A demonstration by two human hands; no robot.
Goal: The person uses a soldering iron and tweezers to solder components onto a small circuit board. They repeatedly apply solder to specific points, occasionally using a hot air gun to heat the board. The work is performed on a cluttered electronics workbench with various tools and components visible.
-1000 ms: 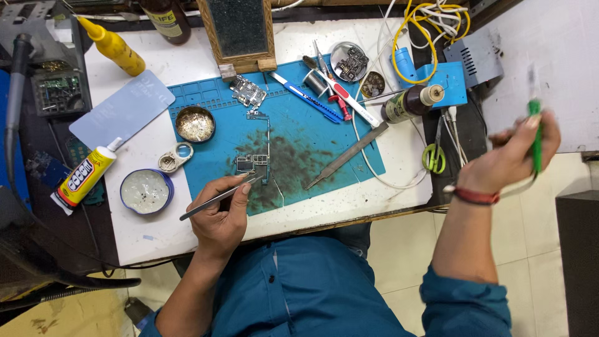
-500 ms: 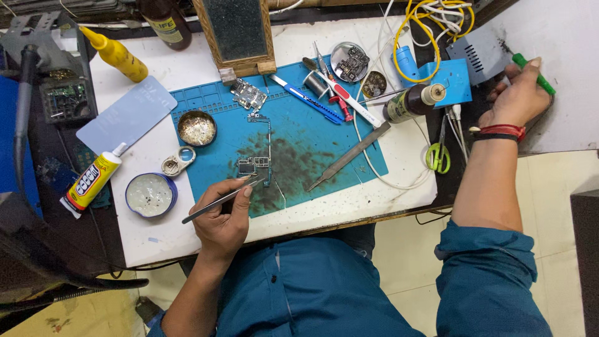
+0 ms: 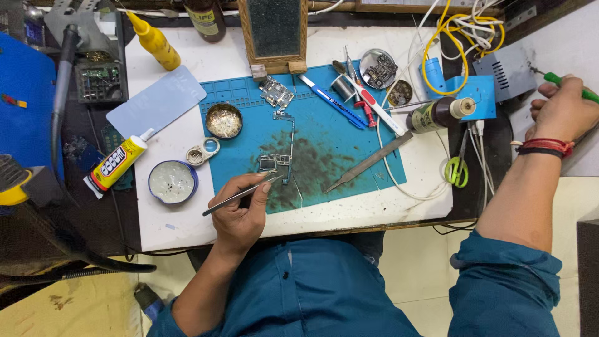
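At the far left a yellow squeeze bottle (image 3: 154,42) stands on the white table (image 3: 187,231), and nearer lies a glue tube (image 3: 117,163) beside a round blue-rimmed dish (image 3: 172,181). A small brass bowl (image 3: 224,120) sits on the left edge of the blue work mat (image 3: 324,125). The person's left hand (image 3: 240,212) rests at the mat's near edge, fingers pinched shut on metal tweezers (image 3: 242,195) whose tips touch the circuit board (image 3: 276,161) lying on the mat's dark-stained middle. A flat metal file (image 3: 368,161) lies diagonally to the right, with green-handled scissors (image 3: 456,171) beyond it. At the far right, off the mat, the right hand (image 3: 561,112) is closed around a green-handled screwdriver (image 3: 569,86) near a grey box (image 3: 504,70).
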